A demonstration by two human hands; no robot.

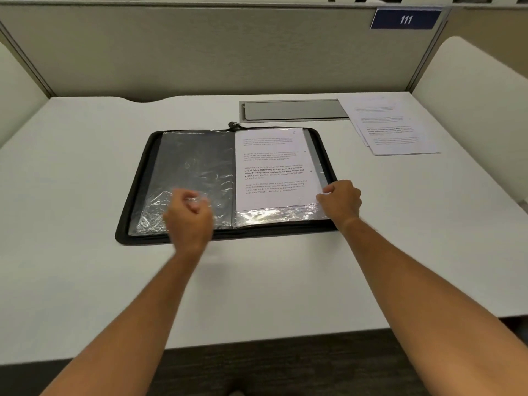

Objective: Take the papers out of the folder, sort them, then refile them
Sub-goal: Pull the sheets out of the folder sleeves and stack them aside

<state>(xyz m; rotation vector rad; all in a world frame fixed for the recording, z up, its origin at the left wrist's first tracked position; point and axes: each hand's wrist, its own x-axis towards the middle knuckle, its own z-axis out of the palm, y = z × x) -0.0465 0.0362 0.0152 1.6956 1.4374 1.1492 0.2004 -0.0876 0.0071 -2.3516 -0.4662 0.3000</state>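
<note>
Folder (137, 178): black zip-around case, lying open flat near the middle of the tabletop (85, 281), spine running front to back.
Sleeves: clear plastic pockets, crinkled and glossy; left sleeve (194, 167) apparently without paper, right sleeve (280, 215) holding 1 printed sheet (271, 167).
Sheet handling: judged light, limp, easily creased; likely to cling to the slick plastic. Best taken at an exposed edge or corner, with the sleeve pinned flat.
Sleeve handling: judged thin, slippery, prone to buckling; best held down near the front edge.
Removed papers (394, 130): loose stack of printed sheets, slightly fanned, at the far right corner of the tabletop, well apart from the folder.
Left hand (188, 215): fingers curled, over the front part of the left sleeve; blurred, so any pinch on the plastic cannot be told.
Right hand (340, 200): fingers curled at the front right corner of the right sleeve, seemingly pinching its edge.
Other: grey cable hatch (291, 110) set in the far edge; sign reading 111 (405, 19) on the partition.
</note>
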